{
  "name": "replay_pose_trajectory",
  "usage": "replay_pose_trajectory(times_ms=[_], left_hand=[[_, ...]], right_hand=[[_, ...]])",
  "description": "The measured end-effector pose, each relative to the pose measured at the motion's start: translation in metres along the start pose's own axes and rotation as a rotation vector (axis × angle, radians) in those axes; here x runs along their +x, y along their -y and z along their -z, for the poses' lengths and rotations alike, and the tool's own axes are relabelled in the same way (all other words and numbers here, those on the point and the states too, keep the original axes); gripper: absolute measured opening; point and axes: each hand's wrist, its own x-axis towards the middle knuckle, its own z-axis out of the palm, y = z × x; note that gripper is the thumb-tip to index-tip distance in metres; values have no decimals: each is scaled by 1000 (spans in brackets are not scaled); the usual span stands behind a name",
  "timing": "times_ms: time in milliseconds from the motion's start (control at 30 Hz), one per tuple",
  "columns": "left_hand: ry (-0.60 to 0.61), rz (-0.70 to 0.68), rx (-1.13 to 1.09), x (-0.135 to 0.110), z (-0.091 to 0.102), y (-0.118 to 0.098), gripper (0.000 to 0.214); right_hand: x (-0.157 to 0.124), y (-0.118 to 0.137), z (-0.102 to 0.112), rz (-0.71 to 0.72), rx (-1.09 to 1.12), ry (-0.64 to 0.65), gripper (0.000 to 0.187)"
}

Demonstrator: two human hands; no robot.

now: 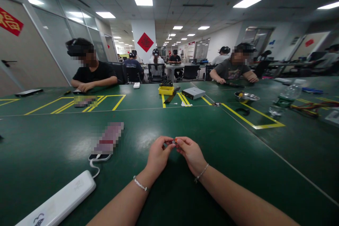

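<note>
My left hand (158,155) and my right hand (191,154) meet above the green table (217,155) in front of me. Both pinch a tiny part (173,141) with an orange-red spot between thumb and fingertips; I cannot make out what it is. Each wrist wears a thin bracelet. The fingers of both hands are closed on the part.
A white power bank (59,201) lies at the lower left, cabled to a phone (106,141). Farther off sit a yellow bin (166,89), a grey box (194,93), a metal bowl (246,96) and a water bottle (291,91). Other people work at the far side.
</note>
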Motion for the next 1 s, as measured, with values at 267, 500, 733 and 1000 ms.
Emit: replay_pose_trajectory(times_ms=[267,500,733,1000], left_hand=[[-105,-13,-18,-2,0,1,10],[-103,-4,-32,-1,0,0,8],[39,-37,69,-2,-3,1,22],[43,69,123,2,-3,14,33]], right_hand=[[-13,-2,-8,-39,77,55,37],[-11,-1,-7,-55,123,99,33],[0,6,0,4,-63,19,32],[41,94,129,283,-994,-585,23]])
